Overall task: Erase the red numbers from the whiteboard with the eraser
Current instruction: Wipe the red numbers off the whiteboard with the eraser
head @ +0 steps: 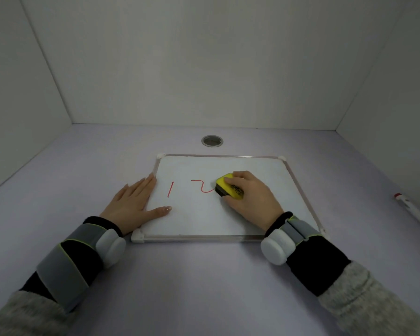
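Note:
A framed whiteboard (272, 170) lies flat on the pale table. Two red numbers are written on it: a "1" (170, 189) on the left and a "2" (202, 186) near the middle. My right hand (252, 197) grips a yellow eraser (228, 186) with a black felt base, pressed on the board and touching the tail end of the "2". My left hand (134, 202) lies flat with fingers spread over the board's left edge, thumb resting on the board below the "1".
A red-capped white marker (412, 209) lies on the table at the far right, by the side wall. A round metal grommet (212, 140) sits in the table behind the board. White walls close in the left, back and right.

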`<state>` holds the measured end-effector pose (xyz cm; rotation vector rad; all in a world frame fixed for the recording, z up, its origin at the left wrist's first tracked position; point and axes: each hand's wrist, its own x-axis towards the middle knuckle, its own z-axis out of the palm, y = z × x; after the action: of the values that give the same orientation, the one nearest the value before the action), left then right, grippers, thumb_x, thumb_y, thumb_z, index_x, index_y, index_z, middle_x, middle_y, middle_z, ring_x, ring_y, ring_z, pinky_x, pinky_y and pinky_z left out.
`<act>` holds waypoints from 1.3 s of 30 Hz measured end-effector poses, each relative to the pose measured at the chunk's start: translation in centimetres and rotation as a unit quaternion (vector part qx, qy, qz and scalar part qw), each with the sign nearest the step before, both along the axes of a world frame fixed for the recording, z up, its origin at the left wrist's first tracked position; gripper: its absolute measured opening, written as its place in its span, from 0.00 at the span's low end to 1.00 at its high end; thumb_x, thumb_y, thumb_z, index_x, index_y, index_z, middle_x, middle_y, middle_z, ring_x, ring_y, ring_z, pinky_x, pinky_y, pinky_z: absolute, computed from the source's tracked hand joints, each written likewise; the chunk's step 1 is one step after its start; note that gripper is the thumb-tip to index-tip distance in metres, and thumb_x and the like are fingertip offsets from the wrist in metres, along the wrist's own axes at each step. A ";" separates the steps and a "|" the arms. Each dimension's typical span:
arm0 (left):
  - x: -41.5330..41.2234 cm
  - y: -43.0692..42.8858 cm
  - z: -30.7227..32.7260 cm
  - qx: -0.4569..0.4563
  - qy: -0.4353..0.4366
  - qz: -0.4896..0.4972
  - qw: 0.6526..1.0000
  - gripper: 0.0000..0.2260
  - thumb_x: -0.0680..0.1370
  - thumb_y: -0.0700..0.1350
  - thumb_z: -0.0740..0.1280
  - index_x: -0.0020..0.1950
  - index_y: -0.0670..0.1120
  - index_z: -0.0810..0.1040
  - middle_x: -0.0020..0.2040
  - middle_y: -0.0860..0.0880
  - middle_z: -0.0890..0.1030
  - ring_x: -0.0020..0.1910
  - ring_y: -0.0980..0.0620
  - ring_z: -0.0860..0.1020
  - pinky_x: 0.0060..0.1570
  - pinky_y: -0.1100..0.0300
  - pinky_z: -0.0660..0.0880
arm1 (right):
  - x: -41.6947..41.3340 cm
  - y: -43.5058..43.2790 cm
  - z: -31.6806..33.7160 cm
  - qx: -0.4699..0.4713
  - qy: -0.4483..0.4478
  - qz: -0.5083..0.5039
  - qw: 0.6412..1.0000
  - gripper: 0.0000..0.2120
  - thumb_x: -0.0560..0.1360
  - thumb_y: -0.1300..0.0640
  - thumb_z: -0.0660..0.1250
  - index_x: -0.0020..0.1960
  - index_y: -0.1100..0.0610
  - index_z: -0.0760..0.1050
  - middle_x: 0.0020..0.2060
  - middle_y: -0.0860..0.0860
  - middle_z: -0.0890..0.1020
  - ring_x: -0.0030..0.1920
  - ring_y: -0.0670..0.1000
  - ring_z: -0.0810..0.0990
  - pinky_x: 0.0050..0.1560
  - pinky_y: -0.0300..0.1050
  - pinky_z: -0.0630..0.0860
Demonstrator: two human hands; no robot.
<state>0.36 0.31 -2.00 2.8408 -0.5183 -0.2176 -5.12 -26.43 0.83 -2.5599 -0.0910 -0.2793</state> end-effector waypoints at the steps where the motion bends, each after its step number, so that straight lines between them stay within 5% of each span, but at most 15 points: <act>1: 0.0 0.0 0.0 0.002 0.001 0.000 1.000 0.45 0.65 0.73 0.47 0.74 0.50 0.40 0.77 0.53 0.42 0.76 0.57 0.44 0.74 0.55 0.41 | 0.2 -0.4 0.1 0.001 0.000 -0.005 1.000 0.19 0.70 0.54 0.66 0.61 0.53 0.73 0.66 0.54 0.71 0.62 0.56 0.72 0.61 0.48 0.69; 14: 0.0 0.0 0.1 0.014 0.007 -0.003 1.000 0.42 0.68 0.69 0.50 0.74 0.50 0.38 0.77 0.53 0.41 0.75 0.57 0.43 0.74 0.55 0.40 | 4.2 -8.0 0.2 -0.004 0.004 -0.156 0.988 0.17 0.70 0.55 0.66 0.59 0.56 0.74 0.61 0.58 0.74 0.57 0.60 0.74 0.51 0.42 0.64; 29: 0.2 0.1 0.0 0.011 0.007 0.001 1.000 0.49 0.60 0.75 0.45 0.74 0.50 0.39 0.77 0.54 0.41 0.75 0.57 0.44 0.74 0.56 0.40 | 0.8 4.0 -0.3 -0.004 0.009 0.069 0.998 0.20 0.70 0.53 0.65 0.62 0.50 0.72 0.67 0.53 0.69 0.62 0.57 0.70 0.62 0.50 0.69; 32: 0.2 0.1 0.0 0.011 0.008 -0.002 1.000 0.45 0.66 0.74 0.48 0.74 0.49 0.39 0.77 0.53 0.41 0.75 0.57 0.43 0.74 0.56 0.40 | 1.0 2.1 -0.1 0.000 0.006 0.039 0.999 0.19 0.70 0.54 0.67 0.61 0.52 0.73 0.66 0.54 0.71 0.62 0.57 0.71 0.63 0.47 0.67; 39: 0.2 0.1 0.0 0.005 0.009 -0.004 1.000 0.47 0.63 0.73 0.47 0.74 0.50 0.38 0.77 0.54 0.41 0.75 0.57 0.43 0.74 0.56 0.40 | 3.5 -6.2 0.5 -0.007 -0.001 -0.108 0.994 0.17 0.69 0.56 0.68 0.58 0.56 0.75 0.62 0.57 0.75 0.62 0.58 0.71 0.59 0.41 0.63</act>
<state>0.57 0.36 -2.00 2.8435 -0.5262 -0.2488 -1.65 -32.66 1.28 -2.5843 0.1847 -0.3651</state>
